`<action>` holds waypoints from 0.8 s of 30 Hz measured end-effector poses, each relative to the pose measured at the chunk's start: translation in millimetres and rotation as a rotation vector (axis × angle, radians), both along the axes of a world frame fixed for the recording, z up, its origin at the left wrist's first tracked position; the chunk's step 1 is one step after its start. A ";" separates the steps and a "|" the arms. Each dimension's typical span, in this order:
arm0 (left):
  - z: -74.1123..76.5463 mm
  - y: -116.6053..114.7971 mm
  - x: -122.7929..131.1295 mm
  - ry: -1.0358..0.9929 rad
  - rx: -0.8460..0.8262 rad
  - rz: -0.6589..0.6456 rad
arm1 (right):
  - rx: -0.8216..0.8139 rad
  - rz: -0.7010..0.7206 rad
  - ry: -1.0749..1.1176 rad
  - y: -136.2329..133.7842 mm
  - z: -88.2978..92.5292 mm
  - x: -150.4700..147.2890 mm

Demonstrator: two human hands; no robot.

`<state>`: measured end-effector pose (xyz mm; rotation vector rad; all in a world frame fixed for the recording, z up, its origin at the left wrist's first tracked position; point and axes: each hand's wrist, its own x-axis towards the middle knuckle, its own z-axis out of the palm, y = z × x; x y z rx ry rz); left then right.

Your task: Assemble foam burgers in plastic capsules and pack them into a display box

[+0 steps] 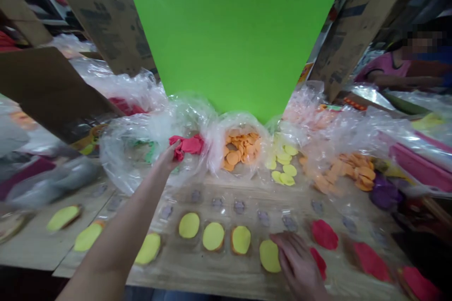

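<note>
My left hand [173, 156] reaches forward to a clear plastic bag [118, 150], its fingers closed on crumpled red foam-like pieces [192, 145]; the fingertips are partly hidden by them. Low on the right, my right hand [298, 263] has bent fingers at the upper right edge of a yellow disc [270, 257]. More yellow discs, such as one [213, 236] to its left, lie in a row in clear plastic trays. Beside my right hand is a red scalloped piece [319, 262], partly covered by it. Another red piece [325, 234] lies just beyond.
A tall green board [233, 37] stands behind the bags. Orange discs [243, 148] fill the middle bag, with loose yellow discs [284, 169] to its right. Cardboard boxes [45, 89] flank the wooden table [197, 273]. Another person [391, 68] sits at the far right.
</note>
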<state>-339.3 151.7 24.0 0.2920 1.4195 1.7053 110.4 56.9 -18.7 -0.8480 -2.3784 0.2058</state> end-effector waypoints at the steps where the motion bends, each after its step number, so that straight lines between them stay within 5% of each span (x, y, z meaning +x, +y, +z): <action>1: -0.3 -2.5 -0.4 0.029 -0.023 -0.002 | -0.022 0.014 0.001 2.1 4.4 -8.7; 6: -0.8 -17.9 6.5 0.246 -0.108 -0.053 | -0.210 0.173 -0.018 9.7 43.3 -67.1; 10: 24.5 -36.0 15.4 0.306 -0.043 -0.178 | -0.397 0.259 0.144 25.6 69.0 -116.5; 16: 60.1 -92.8 79.5 0.141 -0.001 -0.718 | -1.167 0.184 0.657 61.5 87.5 -174.9; 19: 56.2 -116.8 118.5 0.051 0.004 -0.872 | -1.381 0.190 0.634 60.2 77.1 -165.7; 24: 25.6 -137.3 176.7 -0.143 -0.072 -0.909 | -1.121 -0.138 0.543 35.9 43.6 -88.1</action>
